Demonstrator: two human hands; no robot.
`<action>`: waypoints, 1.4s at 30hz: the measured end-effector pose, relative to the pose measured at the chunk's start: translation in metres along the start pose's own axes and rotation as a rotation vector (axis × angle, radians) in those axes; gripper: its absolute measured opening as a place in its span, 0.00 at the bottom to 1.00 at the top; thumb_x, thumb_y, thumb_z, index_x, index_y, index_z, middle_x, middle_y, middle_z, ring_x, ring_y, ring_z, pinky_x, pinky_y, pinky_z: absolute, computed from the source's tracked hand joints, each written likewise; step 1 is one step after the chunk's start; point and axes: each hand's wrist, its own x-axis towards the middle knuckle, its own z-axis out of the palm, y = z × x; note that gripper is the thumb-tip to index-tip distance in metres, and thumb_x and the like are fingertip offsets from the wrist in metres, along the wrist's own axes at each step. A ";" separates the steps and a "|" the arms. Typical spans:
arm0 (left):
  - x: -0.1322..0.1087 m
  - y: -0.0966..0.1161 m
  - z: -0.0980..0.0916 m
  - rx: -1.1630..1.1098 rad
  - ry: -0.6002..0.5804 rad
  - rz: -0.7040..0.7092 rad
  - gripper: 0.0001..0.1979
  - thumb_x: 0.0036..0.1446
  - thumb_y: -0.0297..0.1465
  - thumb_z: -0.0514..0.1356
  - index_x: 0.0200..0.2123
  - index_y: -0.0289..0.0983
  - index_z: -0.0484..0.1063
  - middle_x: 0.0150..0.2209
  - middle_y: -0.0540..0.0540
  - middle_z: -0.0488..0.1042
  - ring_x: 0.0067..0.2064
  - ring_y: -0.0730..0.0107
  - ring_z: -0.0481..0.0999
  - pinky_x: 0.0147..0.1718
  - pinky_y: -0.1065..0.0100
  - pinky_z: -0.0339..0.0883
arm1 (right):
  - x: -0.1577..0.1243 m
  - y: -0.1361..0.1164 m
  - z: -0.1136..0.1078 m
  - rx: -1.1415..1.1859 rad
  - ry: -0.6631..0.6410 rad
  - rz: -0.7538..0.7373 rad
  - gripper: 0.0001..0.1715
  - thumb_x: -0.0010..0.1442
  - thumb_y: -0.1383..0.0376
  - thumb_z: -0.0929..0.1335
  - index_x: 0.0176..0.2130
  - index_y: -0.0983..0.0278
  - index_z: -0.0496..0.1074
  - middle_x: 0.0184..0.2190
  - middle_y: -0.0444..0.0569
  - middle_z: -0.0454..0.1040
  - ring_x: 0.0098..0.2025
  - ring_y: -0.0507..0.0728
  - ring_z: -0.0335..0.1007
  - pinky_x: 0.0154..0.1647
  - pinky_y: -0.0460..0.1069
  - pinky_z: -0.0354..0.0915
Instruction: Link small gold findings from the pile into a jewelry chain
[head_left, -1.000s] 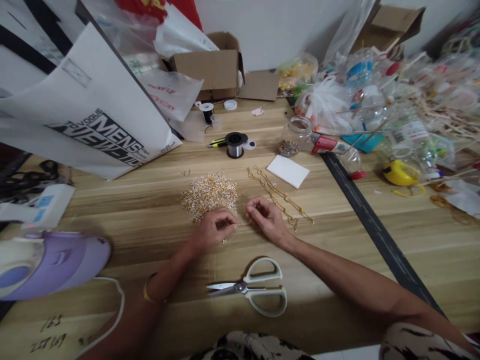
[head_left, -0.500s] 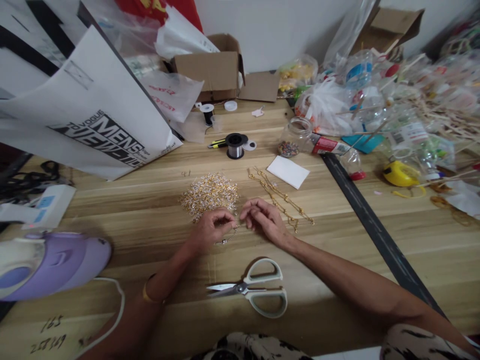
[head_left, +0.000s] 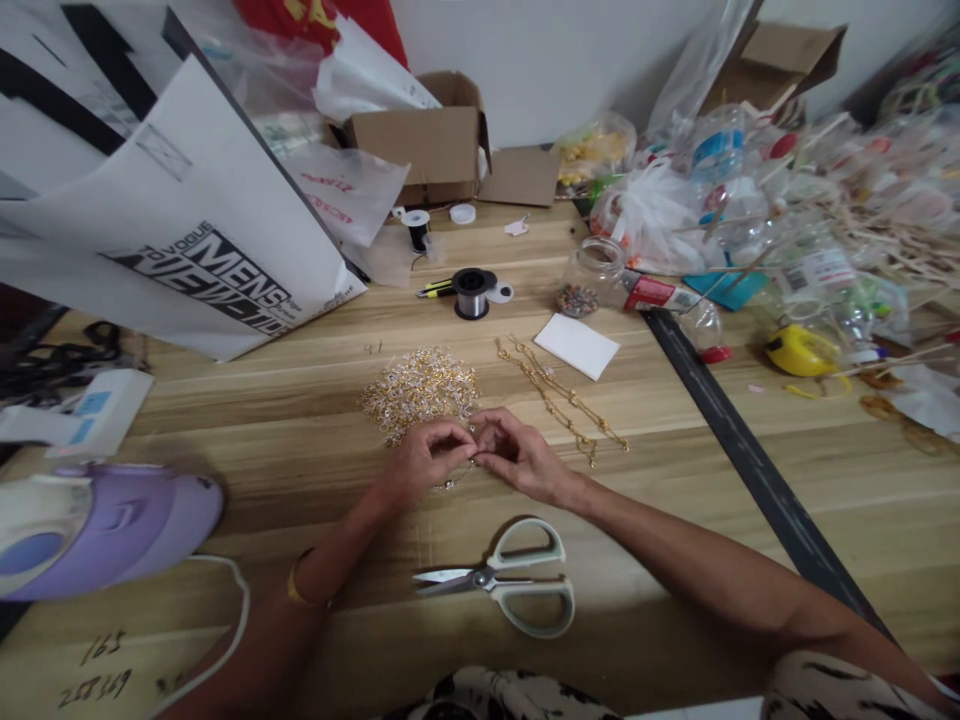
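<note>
My left hand (head_left: 421, 462) and my right hand (head_left: 516, 456) meet fingertip to fingertip just below a heap of small gold and silver links (head_left: 420, 390). Both hands pinch a short piece of thin chain (head_left: 454, 480) that trails onto the wooden table (head_left: 675, 500) under my left hand. Finished gold chains (head_left: 559, 398) lie in a row to the right of my right hand. Scissors with pale green handles (head_left: 510, 578) rest shut on the table below my hands.
A spool of silver wire (head_left: 471, 290), a white pad (head_left: 577, 344) and a glass jar of beads (head_left: 589, 275) sit beyond the heap. A big printed bag (head_left: 187, 230) fills the left, a purple device (head_left: 97, 525) the near left. Bottles and sticks crowd the right.
My right hand has moved left from beside the gold chains until its fingertips touch those of my left hand. The left hand has stayed nearly still.
</note>
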 end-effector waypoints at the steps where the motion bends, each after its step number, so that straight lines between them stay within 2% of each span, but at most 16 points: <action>1: 0.000 0.000 0.000 -0.023 -0.002 -0.007 0.06 0.53 0.29 0.60 0.26 0.33 0.72 0.27 0.48 0.72 0.32 0.72 0.70 0.34 0.71 0.62 | 0.000 0.000 0.000 -0.011 -0.002 -0.004 0.22 0.59 0.65 0.67 0.52 0.62 0.59 0.28 0.42 0.65 0.28 0.50 0.62 0.28 0.44 0.59; 6: 0.001 0.003 -0.005 -0.164 0.043 -0.062 0.06 0.51 0.30 0.60 0.25 0.33 0.70 0.26 0.49 0.70 0.30 0.73 0.68 0.33 0.72 0.62 | 0.001 0.000 0.000 -0.045 -0.005 -0.026 0.23 0.59 0.66 0.67 0.53 0.62 0.58 0.26 0.41 0.65 0.26 0.50 0.62 0.27 0.44 0.59; 11: 0.000 0.005 -0.008 -0.209 0.065 -0.109 0.07 0.51 0.31 0.61 0.26 0.33 0.70 0.25 0.51 0.70 0.29 0.74 0.67 0.32 0.72 0.60 | 0.001 0.000 0.001 -0.029 0.028 -0.009 0.23 0.58 0.64 0.68 0.52 0.62 0.59 0.28 0.42 0.67 0.27 0.50 0.63 0.28 0.45 0.61; 13: 0.000 0.005 -0.008 -0.206 0.066 -0.112 0.07 0.51 0.32 0.61 0.26 0.33 0.71 0.25 0.50 0.70 0.30 0.74 0.67 0.32 0.72 0.60 | 0.000 -0.001 0.002 -0.032 0.080 -0.002 0.24 0.58 0.64 0.68 0.52 0.62 0.59 0.29 0.43 0.67 0.26 0.50 0.63 0.26 0.45 0.61; 19: 0.001 0.006 -0.007 -0.206 0.075 -0.106 0.08 0.50 0.32 0.61 0.25 0.33 0.71 0.25 0.50 0.70 0.29 0.73 0.67 0.32 0.72 0.60 | -0.003 -0.008 0.001 -0.129 0.369 -0.059 0.24 0.55 0.62 0.70 0.48 0.60 0.60 0.31 0.43 0.62 0.25 0.49 0.61 0.21 0.43 0.57; 25: 0.002 0.005 -0.008 -0.208 0.089 -0.118 0.08 0.51 0.32 0.61 0.25 0.33 0.71 0.25 0.49 0.70 0.30 0.73 0.67 0.32 0.72 0.60 | 0.001 -0.016 -0.002 0.047 0.468 0.007 0.22 0.57 0.60 0.69 0.48 0.60 0.58 0.25 0.40 0.60 0.23 0.49 0.58 0.21 0.44 0.55; 30: 0.003 0.004 -0.007 -0.186 0.102 -0.015 0.07 0.52 0.31 0.61 0.25 0.34 0.72 0.27 0.48 0.70 0.32 0.71 0.68 0.35 0.70 0.61 | -0.002 -0.013 0.005 0.056 0.348 0.020 0.10 0.57 0.61 0.69 0.34 0.63 0.64 0.21 0.39 0.60 0.20 0.47 0.54 0.19 0.43 0.52; 33: 0.003 0.002 -0.005 -0.189 0.118 0.041 0.07 0.52 0.31 0.62 0.25 0.34 0.73 0.30 0.46 0.70 0.37 0.68 0.69 0.39 0.67 0.62 | -0.003 -0.012 0.010 0.142 0.259 0.134 0.12 0.56 0.60 0.70 0.36 0.64 0.65 0.20 0.38 0.63 0.18 0.46 0.56 0.16 0.42 0.53; 36: 0.002 0.000 -0.004 -0.198 0.093 0.046 0.06 0.51 0.32 0.63 0.27 0.35 0.75 0.33 0.45 0.70 0.39 0.67 0.70 0.41 0.66 0.63 | -0.002 -0.013 0.012 0.294 0.132 0.238 0.20 0.53 0.58 0.72 0.41 0.63 0.62 0.23 0.41 0.70 0.19 0.48 0.64 0.17 0.42 0.60; 39: 0.001 -0.002 -0.003 -0.185 0.052 0.040 0.07 0.52 0.33 0.63 0.28 0.35 0.76 0.34 0.45 0.69 0.38 0.67 0.70 0.40 0.66 0.63 | 0.000 -0.014 0.012 0.375 0.053 0.243 0.22 0.53 0.58 0.72 0.42 0.64 0.62 0.25 0.42 0.72 0.23 0.49 0.70 0.21 0.42 0.65; 42: 0.000 -0.001 -0.003 -0.168 0.027 0.049 0.08 0.52 0.35 0.63 0.28 0.36 0.76 0.32 0.46 0.69 0.36 0.68 0.70 0.38 0.66 0.64 | 0.001 -0.013 0.011 0.380 0.050 0.236 0.20 0.52 0.57 0.73 0.39 0.66 0.65 0.25 0.43 0.73 0.23 0.48 0.70 0.22 0.42 0.66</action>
